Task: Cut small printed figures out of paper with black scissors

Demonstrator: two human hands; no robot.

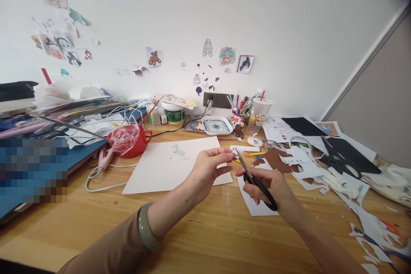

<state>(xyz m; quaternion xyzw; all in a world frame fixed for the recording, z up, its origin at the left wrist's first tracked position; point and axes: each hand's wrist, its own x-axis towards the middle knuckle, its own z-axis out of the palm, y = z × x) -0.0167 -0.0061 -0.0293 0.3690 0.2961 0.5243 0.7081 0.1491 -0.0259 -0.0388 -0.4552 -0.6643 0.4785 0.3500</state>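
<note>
My right hand [272,184] grips a pair of black-handled scissors [244,166], with the blades pointing up and to the left. My left hand [208,167], with a green bangle at its wrist, pinches a small piece of paper [236,153] between thumb and forefinger. The scissor tips are right beside that piece; whether the blades touch it I cannot tell. Under and behind my left hand lies a large white sheet [154,167] with a small pale-blue cut-out figure [179,151] on it. Below my right hand rests another white paper [253,203].
A red mug [131,141] wrapped in plastic stands left, near a white cable. Behind are a square patterned dish [217,125], a pen cup [236,116] and a lidded drink cup [257,113]. Paper scraps, brown paper [272,160] and larger black scissors [340,158] crowd the right.
</note>
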